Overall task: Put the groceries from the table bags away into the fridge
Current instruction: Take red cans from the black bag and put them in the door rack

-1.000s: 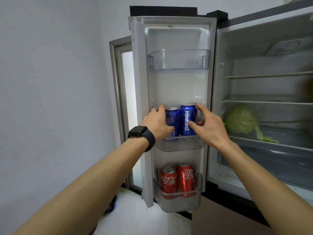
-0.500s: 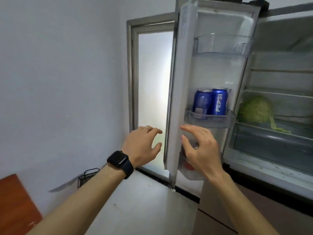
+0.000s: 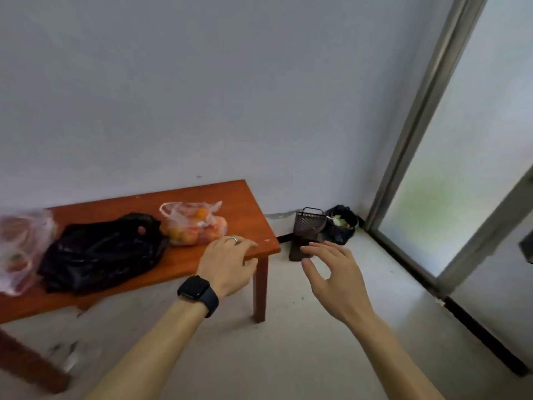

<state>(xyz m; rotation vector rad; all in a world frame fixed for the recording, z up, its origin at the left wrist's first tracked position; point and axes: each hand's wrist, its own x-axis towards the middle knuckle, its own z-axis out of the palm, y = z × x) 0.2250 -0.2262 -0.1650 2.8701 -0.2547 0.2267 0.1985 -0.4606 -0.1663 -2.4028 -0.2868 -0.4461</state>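
left hand [image 3: 227, 264], right hand [image 3: 336, 280]: fingers [image 3: 317, 249] wide, empty; 3 crinkly plastic bags [image 3: 101, 249] on wooden table [image 3: 242, 197].

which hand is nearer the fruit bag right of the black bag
Left. The left hand is just right of the fruit bag; the right hand is farther right, off the table.

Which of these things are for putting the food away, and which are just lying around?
For the job: the clear fruit bag, the black bag and the blurry pink bag, all on the table.

Just lying about: the mesh basket and the black-lined bin, on the floor in the corner.
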